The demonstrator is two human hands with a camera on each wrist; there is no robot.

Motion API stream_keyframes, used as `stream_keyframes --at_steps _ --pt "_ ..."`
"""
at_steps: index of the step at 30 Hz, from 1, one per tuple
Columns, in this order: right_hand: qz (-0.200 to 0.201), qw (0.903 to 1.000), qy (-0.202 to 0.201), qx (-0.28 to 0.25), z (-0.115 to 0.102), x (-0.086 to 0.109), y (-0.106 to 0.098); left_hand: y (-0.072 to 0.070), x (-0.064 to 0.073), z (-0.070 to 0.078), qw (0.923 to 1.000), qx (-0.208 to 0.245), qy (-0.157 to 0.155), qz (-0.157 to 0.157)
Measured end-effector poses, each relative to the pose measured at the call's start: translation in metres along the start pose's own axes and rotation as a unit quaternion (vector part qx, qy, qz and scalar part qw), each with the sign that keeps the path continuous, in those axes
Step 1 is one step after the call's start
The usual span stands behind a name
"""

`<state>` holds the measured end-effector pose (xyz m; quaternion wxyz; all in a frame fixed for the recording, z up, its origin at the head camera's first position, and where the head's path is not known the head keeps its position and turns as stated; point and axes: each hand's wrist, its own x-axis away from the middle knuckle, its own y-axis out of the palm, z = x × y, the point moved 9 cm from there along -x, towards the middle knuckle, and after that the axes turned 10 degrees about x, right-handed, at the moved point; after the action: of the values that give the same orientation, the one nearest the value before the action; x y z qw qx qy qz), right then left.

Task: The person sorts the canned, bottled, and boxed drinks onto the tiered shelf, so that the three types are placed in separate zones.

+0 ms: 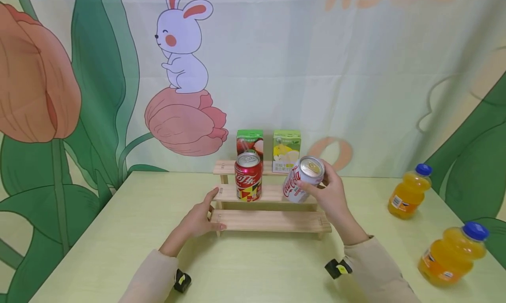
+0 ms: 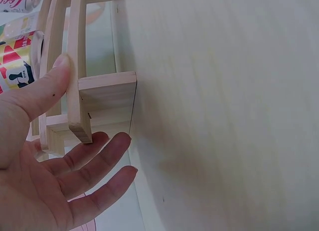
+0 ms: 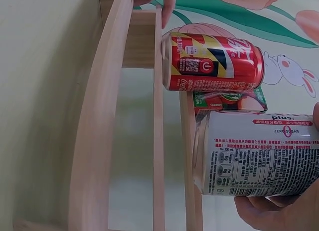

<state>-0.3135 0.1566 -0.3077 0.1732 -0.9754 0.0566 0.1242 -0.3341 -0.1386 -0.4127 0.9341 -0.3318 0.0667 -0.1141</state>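
Observation:
My right hand (image 1: 332, 191) grips a white Coca-Cola can (image 3: 259, 156), tilted, at the right part of the middle step of a wooden three-step rack (image 1: 269, 221). In the right wrist view the can's base is close to the wood. Left of it, a red Coca-Cola can (image 1: 248, 178) stands upright on the same step. My left hand (image 1: 199, 217) holds the rack's left end, its thumb (image 2: 60, 74) on the lowest step and the other fingers spread around the end. On the top step are a green-topped juice carton (image 1: 250, 138) and a pale green juice carton (image 1: 286, 151).
Two orange drink bottles with blue caps stand at the right of the table, one farther back (image 1: 409, 192) and one nearer (image 1: 452, 254). A printed curtain (image 1: 276, 74) with a rabbit and tulips hangs behind the rack.

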Motion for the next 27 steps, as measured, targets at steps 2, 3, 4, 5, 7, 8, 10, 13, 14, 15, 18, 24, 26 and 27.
stream_keyframes --at_steps 2,3,4,5,7,8,10,13,14,15,18,24,26,27 --pt "0.000 1.0000 -0.004 0.004 -0.001 -0.001 0.002 0.000 0.000 0.000 1.0000 -0.001 -0.004 0.002" --pt "0.000 1.0000 -0.006 0.005 -0.001 -0.002 0.003 0.000 0.000 0.000 1.0000 -0.003 -0.005 0.002" --pt "-0.001 0.9999 -0.008 0.008 -0.002 -0.002 0.004 0.000 0.001 0.000 1.0000 -0.003 -0.006 0.002" --pt "-0.002 0.9999 -0.010 0.009 -0.002 -0.003 0.005 0.000 0.001 -0.001 1.0000 -0.003 -0.007 0.003" --pt "-0.006 0.9998 -0.013 0.011 -0.003 -0.003 0.007 -0.001 0.001 -0.001 0.9999 -0.005 -0.009 0.004" --pt "-0.008 0.9998 -0.013 0.011 -0.003 -0.003 0.009 -0.001 0.001 -0.001 0.9999 -0.007 -0.009 0.004" --pt "-0.012 0.9998 -0.014 0.009 -0.004 -0.004 0.011 -0.001 0.001 -0.001 0.9999 -0.007 -0.011 0.004" --pt "-0.016 0.9998 -0.014 0.005 -0.004 -0.004 0.014 -0.001 0.000 -0.002 0.9999 -0.006 -0.010 0.004" --pt "-0.017 0.9997 -0.015 0.007 -0.005 -0.004 0.014 0.000 0.000 -0.002 0.9999 -0.005 -0.010 0.003" --pt "-0.017 0.9997 -0.015 0.009 -0.005 -0.005 0.015 0.000 0.000 -0.002 0.9999 -0.004 -0.009 0.003" --pt "-0.017 0.9996 -0.018 0.015 -0.005 -0.006 0.016 0.001 0.000 -0.003 0.9999 -0.001 -0.011 0.002" --pt "-0.021 0.9991 -0.024 0.030 -0.003 -0.010 0.020 0.001 -0.001 -0.003 0.9999 0.000 -0.012 0.003" --pt "-0.023 0.9989 -0.022 0.034 -0.002 -0.011 0.021 0.000 -0.001 -0.003 0.9999 0.001 -0.012 0.004" --pt "-0.023 0.9988 -0.020 0.037 -0.002 -0.012 0.022 0.000 -0.001 -0.003 0.9999 0.001 -0.012 0.004"
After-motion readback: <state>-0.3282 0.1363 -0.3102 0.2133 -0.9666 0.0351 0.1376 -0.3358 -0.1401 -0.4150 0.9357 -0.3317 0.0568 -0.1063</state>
